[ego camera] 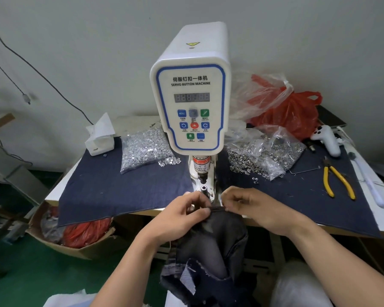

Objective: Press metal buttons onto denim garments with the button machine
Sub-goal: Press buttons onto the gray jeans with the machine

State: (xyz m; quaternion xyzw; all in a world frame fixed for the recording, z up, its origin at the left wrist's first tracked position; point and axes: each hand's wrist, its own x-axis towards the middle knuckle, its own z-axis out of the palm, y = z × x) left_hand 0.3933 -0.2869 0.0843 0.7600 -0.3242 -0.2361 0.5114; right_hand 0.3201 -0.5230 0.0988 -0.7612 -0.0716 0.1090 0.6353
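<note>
Denim-covered table (124, 191) w/ button machine (191, 103), white wall (98, 41) behind.

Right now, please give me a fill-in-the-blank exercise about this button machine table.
1. Both hands, left hand and right hand, hold the edge of a dark ____ garment.
2. The pliers have ____ handles.
3. The label on the machine reads SERVO ____ MACHINE.
4. The tissue box lies to the ____ of the machine.

Missing words: denim; yellow; BUTTON; left

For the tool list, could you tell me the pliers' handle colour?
Yellow: pliers, head view.
</note>
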